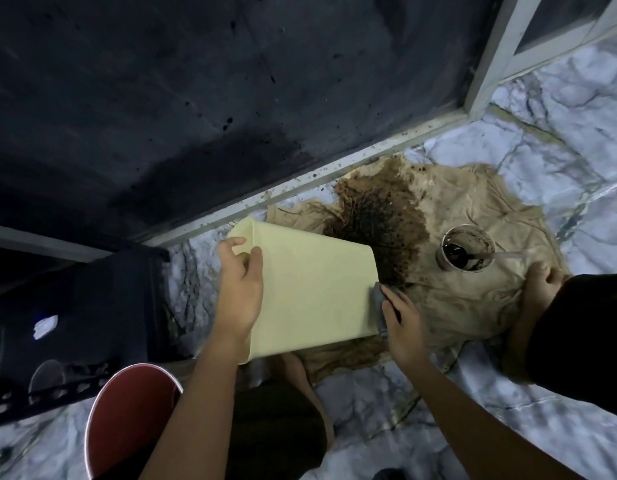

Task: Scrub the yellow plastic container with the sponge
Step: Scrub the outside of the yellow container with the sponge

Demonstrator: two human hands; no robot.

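Left hand [240, 289] curls fingers over the tipped yellow container [310, 289] above the stained cloth [473, 299], right hand [402, 327] pinches the grey sponge [379, 303] against its side — looks light, thin, prob slippery wet, so grip rim w/ thumb inside.

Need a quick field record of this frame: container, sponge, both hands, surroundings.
container: yellow plastic container, tipped on its side over the floor
sponge: grey sponge, pressed against the container's right edge
left hand: left hand holds the container's upper left side, fingers curled at the edge
right hand: right hand grips the sponge
under it: brown cloth with a dark wet stain
nearby: round cup of dark liquid on the cloth; red bucket lower left
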